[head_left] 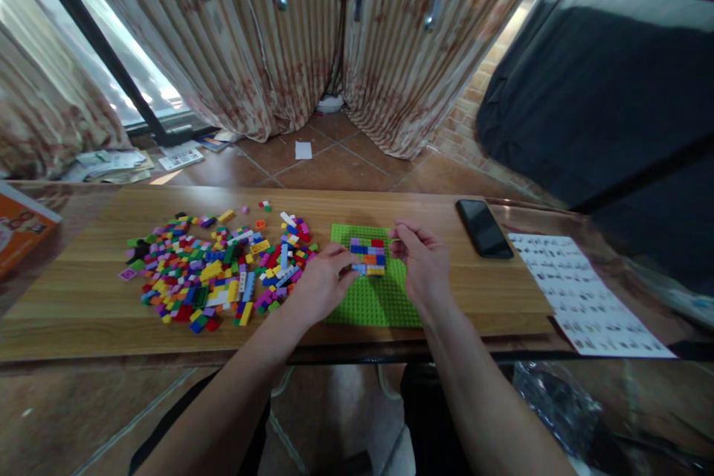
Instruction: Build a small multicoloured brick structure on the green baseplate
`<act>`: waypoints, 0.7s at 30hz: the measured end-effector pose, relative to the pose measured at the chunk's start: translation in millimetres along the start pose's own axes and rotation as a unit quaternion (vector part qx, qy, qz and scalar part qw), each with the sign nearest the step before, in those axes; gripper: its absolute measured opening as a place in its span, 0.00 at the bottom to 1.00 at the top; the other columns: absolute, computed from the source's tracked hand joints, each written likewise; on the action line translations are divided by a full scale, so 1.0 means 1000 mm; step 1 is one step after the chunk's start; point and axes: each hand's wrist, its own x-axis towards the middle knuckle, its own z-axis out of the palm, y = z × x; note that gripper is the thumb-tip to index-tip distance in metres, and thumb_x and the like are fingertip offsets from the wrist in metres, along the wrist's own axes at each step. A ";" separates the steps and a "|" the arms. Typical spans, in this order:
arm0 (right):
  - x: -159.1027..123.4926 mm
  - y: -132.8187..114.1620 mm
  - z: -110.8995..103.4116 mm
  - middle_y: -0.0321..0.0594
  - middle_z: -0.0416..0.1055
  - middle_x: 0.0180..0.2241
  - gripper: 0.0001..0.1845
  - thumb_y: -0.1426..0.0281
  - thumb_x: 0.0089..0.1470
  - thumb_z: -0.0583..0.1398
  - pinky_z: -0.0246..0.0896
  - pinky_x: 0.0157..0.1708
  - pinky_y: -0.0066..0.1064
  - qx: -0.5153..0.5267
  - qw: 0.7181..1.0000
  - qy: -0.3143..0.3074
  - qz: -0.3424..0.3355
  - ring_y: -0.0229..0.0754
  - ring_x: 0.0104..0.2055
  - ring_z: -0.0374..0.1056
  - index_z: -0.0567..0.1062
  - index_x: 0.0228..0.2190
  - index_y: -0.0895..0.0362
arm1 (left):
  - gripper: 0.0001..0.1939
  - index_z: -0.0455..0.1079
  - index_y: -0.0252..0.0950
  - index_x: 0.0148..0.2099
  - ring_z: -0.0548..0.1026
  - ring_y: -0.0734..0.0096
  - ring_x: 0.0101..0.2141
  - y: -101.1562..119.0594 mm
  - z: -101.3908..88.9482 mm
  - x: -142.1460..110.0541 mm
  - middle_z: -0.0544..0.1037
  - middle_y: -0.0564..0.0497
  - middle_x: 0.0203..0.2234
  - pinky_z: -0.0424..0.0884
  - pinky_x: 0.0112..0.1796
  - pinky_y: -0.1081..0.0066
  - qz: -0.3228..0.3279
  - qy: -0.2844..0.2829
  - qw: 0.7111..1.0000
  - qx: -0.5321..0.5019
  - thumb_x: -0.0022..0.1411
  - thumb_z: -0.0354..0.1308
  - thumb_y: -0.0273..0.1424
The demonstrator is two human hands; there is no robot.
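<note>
A green studded baseplate [362, 309] lies on the table, with a small patch of toy bricks [369, 253] in purple, blue, red, orange and yellow built on it. My left hand [326, 279] reaches in from the left, thumb and forefinger closed on a light blue brick [360, 268] at the patch's lower left edge. Over the plate's right edge is my right hand [419, 256], fingers curled and fingertips pinched together, apart from the bricks. Whether anything small is between those fingertips cannot be made out.
Left of the plate spreads a large heap of loose bricks [212, 271] on the wooden table [94, 297]. A black phone [483, 228] lies at the right, beside a printed sheet [585, 294]. An orange box [22, 227] stands at the far left.
</note>
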 end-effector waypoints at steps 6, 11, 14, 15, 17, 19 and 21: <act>-0.001 0.007 0.001 0.34 0.74 0.22 0.13 0.63 0.41 0.65 0.57 0.20 0.26 -0.046 0.999 -0.016 0.007 0.32 0.19 0.63 0.76 0.29 0.57 | 0.06 0.73 0.37 0.40 0.74 0.69 0.35 -0.001 0.003 -0.001 0.73 0.49 0.36 0.72 0.38 0.67 -0.018 0.014 1.000 0.001 0.60 0.57 0.25; 0.003 0.016 -0.001 0.35 0.74 0.24 0.14 0.63 0.40 0.65 0.62 0.24 0.29 -0.118 0.992 -0.014 -0.029 0.36 0.24 0.67 0.77 0.30 0.58 | 0.07 0.71 0.37 0.41 0.74 0.69 0.34 -0.004 0.005 -0.002 0.74 0.50 0.36 0.72 0.38 0.67 -0.031 0.027 0.999 -0.006 0.59 0.58 0.25; 0.006 0.017 -0.004 0.38 0.76 0.28 0.14 0.63 0.41 0.65 0.66 0.30 0.33 -0.174 0.982 -0.021 -0.067 0.38 0.27 0.68 0.78 0.31 0.58 | 0.07 0.71 0.37 0.41 0.74 0.69 0.34 -0.004 0.005 -0.002 0.74 0.50 0.36 0.73 0.38 0.67 -0.037 0.024 0.999 -0.011 0.58 0.59 0.26; 0.006 0.016 -0.005 0.39 0.76 0.29 0.14 0.63 0.41 0.65 0.66 0.32 0.34 -0.202 0.976 -0.025 -0.080 0.39 0.28 0.68 0.79 0.32 0.58 | 0.07 0.71 0.37 0.41 0.74 0.68 0.34 -0.004 0.004 -0.002 0.75 0.50 0.36 0.73 0.38 0.66 -0.040 0.024 0.999 -0.015 0.58 0.59 0.26; 0.006 0.015 -0.008 0.41 0.77 0.32 0.16 0.63 0.42 0.64 0.66 0.34 0.37 -0.270 0.957 -0.033 -0.103 0.41 0.30 0.69 0.79 0.34 0.58 | 0.08 0.71 0.37 0.40 0.75 0.68 0.34 -0.002 0.003 -0.002 0.75 0.49 0.36 0.73 0.38 0.66 -0.046 0.022 0.998 -0.029 0.57 0.59 0.25; 0.006 0.014 -0.009 0.44 0.77 0.36 0.19 0.63 0.43 0.65 0.66 0.37 0.40 -0.334 0.934 -0.045 -0.121 0.44 0.33 0.69 0.79 0.38 0.58 | 0.09 0.72 0.36 0.40 0.76 0.67 0.35 -0.001 0.001 -0.001 0.76 0.49 0.35 0.74 0.39 0.66 -0.054 0.019 0.997 -0.050 0.56 0.58 0.23; 0.005 0.014 -0.011 0.46 0.77 0.41 0.22 0.62 0.43 0.65 0.66 0.42 0.44 -0.379 0.912 -0.065 -0.139 0.48 0.40 0.70 0.78 0.42 0.57 | 0.11 0.71 0.36 0.41 0.77 0.67 0.36 -0.002 -0.001 0.000 0.77 0.49 0.35 0.74 0.40 0.66 -0.064 0.015 0.995 -0.077 0.55 0.56 0.21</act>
